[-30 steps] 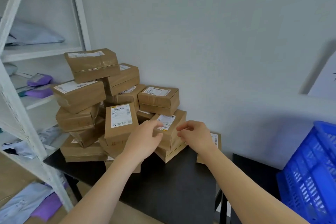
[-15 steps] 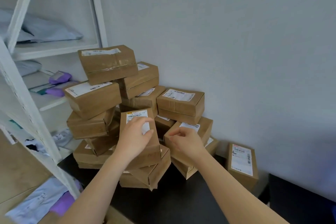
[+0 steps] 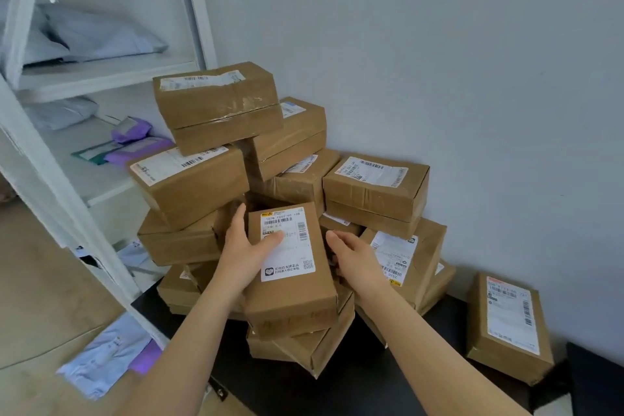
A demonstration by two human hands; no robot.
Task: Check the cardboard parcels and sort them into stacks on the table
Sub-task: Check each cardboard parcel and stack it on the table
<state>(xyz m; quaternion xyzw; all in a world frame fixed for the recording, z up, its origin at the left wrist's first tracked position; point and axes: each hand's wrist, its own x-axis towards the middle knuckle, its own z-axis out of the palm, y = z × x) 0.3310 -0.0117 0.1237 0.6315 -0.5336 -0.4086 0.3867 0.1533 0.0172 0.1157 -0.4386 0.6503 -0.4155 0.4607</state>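
A pale grey wall (image 3: 439, 61) is filling the background, with a white shelving unit (image 3: 101, 74) standing at the left and holding grey mailer bags (image 3: 98, 35) and purple pouches (image 3: 135, 138). More mailers (image 3: 104, 353) are lying on the tan floor (image 3: 40, 287) beneath it. A black table (image 3: 354, 385) is sitting against the wall and bearing an untidy heap of brown cardboard parcels (image 3: 216, 105), piled several layers high and leaning at differing angles. One separate parcel (image 3: 508, 324) is lying well apart to the right, label upward, near the wall.

Both bare forearms are reaching forward from the bottom edge. The left hand (image 3: 244, 252) is gripping the left side of the front parcel (image 3: 290, 267), thumb lying across its label and fingers wrapping behind the edge. The right hand (image 3: 351, 255) is resting at that parcel's right side, fingers curling round the edge out of view; whether they are pressing the box cannot be told. The front parcel is sitting tilted at the front of the heap, resting on lower boxes, between the two hands.

Its white label (image 3: 287, 243) is showing a barcode, a line of digits reading roughly "1028 1045-00 108", a QR code, and two lines of Chinese print beside a heart logo. Other labels are carrying barcodes too small to read.
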